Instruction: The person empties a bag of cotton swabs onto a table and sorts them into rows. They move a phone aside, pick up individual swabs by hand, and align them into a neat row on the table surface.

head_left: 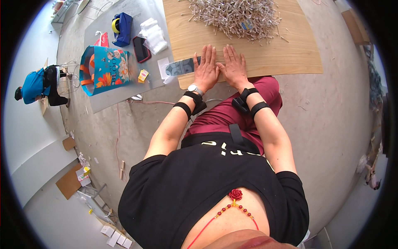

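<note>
Person sitting on floor at a low wooden board (290, 54). Both hands lying flat, side by side, thumbs nearly touching, pressing on a small row of thin sticks (220, 61) at the board's near edge. L hand (206, 68) also overlapping the end of a grey strip (181, 66); R hand (234, 66) gripping nothing, fingers spread. Big loose stick pile (232, 16) sitting well apart at far edge. Judging: aligning/flattening step in progress. Next move prob. needs even pressure so sticks are not shifting.

Left hand (206, 68) and right hand (234, 66) lie flat, side by side
</note>
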Tool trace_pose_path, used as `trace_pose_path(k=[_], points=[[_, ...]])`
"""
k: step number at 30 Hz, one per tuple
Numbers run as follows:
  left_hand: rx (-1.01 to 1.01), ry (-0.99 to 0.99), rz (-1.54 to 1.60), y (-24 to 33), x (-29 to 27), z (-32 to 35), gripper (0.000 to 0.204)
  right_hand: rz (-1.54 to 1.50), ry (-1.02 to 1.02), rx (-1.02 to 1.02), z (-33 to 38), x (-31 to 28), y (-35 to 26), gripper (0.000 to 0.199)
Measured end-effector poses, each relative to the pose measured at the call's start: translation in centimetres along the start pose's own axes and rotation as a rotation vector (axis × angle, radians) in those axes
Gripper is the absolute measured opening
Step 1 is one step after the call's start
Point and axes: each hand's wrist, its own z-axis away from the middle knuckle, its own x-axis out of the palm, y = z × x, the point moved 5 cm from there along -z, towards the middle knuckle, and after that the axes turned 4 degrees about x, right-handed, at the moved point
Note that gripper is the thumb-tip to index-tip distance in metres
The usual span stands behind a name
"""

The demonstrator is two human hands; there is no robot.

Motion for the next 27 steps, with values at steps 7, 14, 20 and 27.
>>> trace_pose_path(k=[7, 14, 20, 27], points=[[0.043, 0.041, -0.006, 0.1, 0.33, -0.7, 0.072, 0.046, -0.015, -0.009, -0.15, -0.04, -0.22, 0.082], [0.047, 0.024, -0.041, -0.07, 0.82, -0.92, 0.068, 0.045, -0.025, -0.03, -0.36, 0.17, -0.53, 0.089], [0.038, 0.004, -0.095, 0.05, 0.89, -0.9, 0.066, 0.057, -0.028, -0.038, -0.38, 0.39, -0.57, 0.089], [0.031, 0.012, -0.095, 0.18, 0.81, -0.95, 0.066, 0.06, -0.022, -0.038, -0.24, 0.43, -0.51, 0.088]])
